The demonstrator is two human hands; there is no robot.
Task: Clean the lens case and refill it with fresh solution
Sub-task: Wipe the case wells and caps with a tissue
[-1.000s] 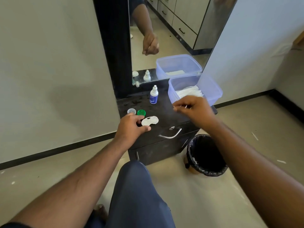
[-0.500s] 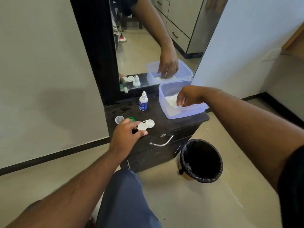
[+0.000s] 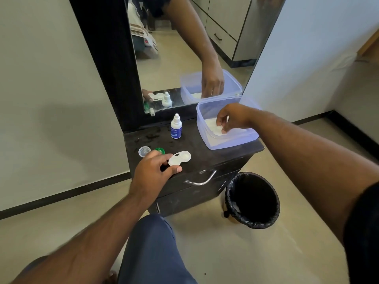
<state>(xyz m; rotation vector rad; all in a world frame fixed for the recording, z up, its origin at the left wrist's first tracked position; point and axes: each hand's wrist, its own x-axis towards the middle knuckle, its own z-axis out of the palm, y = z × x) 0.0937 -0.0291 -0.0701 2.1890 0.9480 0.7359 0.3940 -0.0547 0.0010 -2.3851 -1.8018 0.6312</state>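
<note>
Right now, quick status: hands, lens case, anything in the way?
Left hand pinching lens case on cabinet top. Right hand in tissue tub, gripping a tissue. Caps off. Nothing blocking.

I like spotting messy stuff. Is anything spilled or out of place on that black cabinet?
Nothing looks spilled or broken. The cabinet top has dull smudges behind the caps. The clear cap and green cap lie off the lens case, which fits cleaning. The solution bottle stands upright.

A white plastic two-well lens case (image 3: 180, 158), uncapped, lies flat near the dark desk's (image 3: 205, 149) front edge, a small blue-labelled white solution bottle (image 3: 176, 126) upright behind it.
</note>
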